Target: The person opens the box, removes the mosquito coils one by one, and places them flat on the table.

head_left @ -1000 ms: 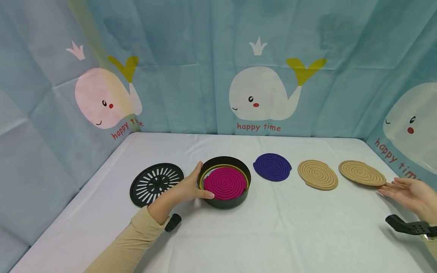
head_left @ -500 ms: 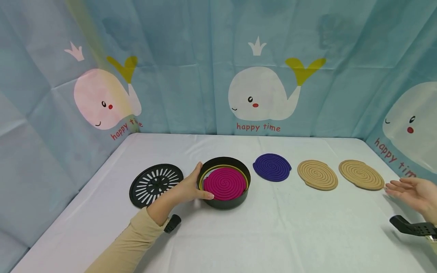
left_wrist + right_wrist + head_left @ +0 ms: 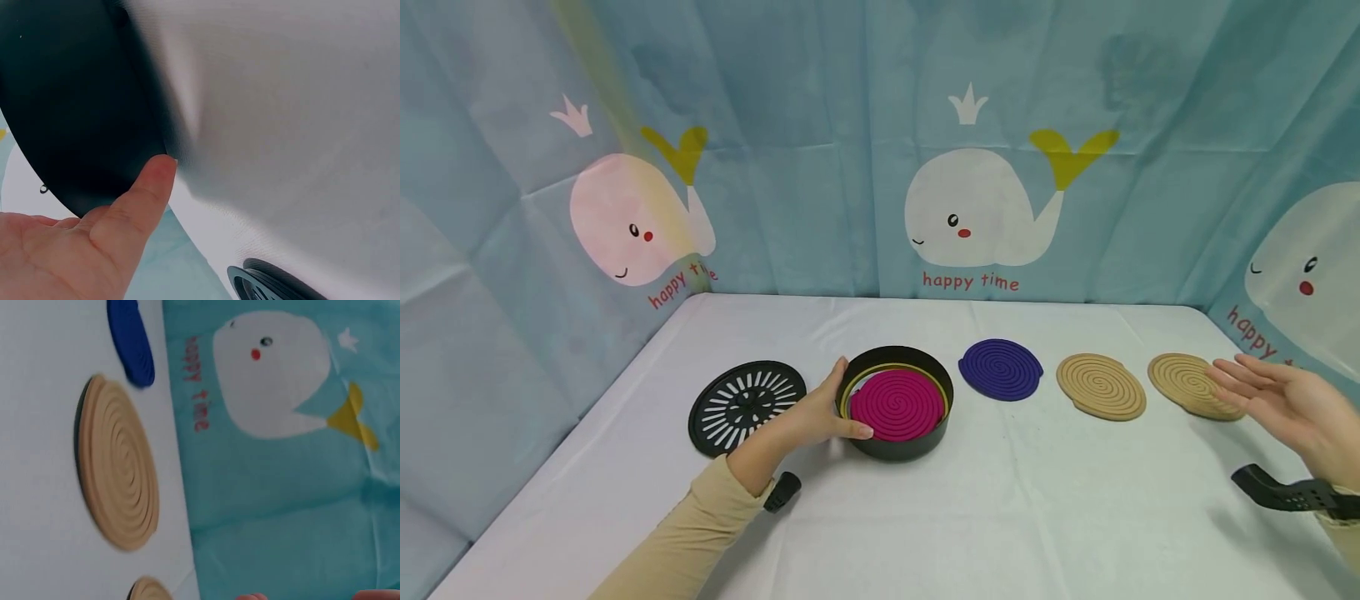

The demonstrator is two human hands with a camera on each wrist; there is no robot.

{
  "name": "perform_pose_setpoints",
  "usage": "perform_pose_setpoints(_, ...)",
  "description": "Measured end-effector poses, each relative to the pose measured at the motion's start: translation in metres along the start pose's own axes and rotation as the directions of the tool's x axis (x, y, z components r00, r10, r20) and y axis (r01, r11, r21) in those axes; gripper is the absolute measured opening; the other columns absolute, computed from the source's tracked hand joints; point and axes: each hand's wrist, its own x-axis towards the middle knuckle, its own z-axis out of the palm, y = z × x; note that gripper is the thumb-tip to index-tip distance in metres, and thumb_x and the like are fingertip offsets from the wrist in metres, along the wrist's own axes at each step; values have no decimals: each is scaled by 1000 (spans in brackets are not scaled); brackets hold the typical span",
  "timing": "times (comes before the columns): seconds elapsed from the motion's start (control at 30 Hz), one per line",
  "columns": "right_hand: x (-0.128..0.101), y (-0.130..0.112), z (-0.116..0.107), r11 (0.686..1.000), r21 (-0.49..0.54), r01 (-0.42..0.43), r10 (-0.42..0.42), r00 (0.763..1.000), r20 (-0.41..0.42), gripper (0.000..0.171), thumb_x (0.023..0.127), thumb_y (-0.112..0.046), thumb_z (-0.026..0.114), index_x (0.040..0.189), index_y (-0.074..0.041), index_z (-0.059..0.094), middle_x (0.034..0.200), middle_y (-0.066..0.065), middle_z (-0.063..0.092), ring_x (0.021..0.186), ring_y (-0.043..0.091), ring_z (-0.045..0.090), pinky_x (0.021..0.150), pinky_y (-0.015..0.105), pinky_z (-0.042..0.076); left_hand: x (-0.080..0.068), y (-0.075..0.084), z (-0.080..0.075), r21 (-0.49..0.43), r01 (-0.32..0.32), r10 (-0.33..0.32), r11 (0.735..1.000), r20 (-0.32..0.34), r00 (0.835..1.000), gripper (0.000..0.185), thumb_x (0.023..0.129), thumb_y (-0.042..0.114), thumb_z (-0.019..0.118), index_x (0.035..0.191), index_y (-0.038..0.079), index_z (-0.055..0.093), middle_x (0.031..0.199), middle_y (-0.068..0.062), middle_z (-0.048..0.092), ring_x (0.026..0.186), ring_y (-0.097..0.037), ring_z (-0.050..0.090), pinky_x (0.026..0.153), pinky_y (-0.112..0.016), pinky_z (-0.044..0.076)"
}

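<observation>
Up and inward over the past 0.5 s, the right hand (image 3: 1285,404) has moved from just beside the outer tan mat (image 3: 1183,383) to where, in my head view, it covers part of that mat. Its fingers are extended and grasp nothing; its shadow falls apart from it, so I judge it raised (whether a fingertip grazes the mat, I can't tell). 1 s ago that mat was tipped up at the fingertips; now it lies flat, so I read its placing as done and the right hand as free. Meanwhile the left hand (image 3: 812,421) hasn't shifted: it grasps the near-left side of the black container (image 3: 902,451), thumb over the rim. Inside, the magenta mat (image 3: 898,406) appears tilted, with yellow edging around it. Right of the container, 3 spiral mats lie apart in a row on the bench (image 3: 985,508): the blue mat (image 3: 1001,369), the inner tan mat (image 3: 1101,386) and the outer tan mat. Left of it rests the black slotted disc (image 3: 749,406), partly hidden behind the left hand.
</observation>
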Motion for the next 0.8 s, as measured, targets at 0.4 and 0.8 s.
perform_pose_setpoints(0.4,5,50,89,989,-74,-125,141,947,289,40,108,-7,19,115,2,57,118,20,63,113,38,59,102,43,44,0,-1,1,-11,-4,4,1000,-10,1000,118,78,24,84,155,2,-4,161,-16,6,146,-37,10,115,-53,16)
perform_pose_setpoints(0.8,19,105,141,934,-356,-11,150,919,365,40,105,2,25,120,-2,62,124,14,63,115,31,61,94,40,51,-1,0,2,-5,8,-8,1000,-16,1000,118,78,25,84,155,3,-3,161,-16,7,146,-36,11,115,-52,17)
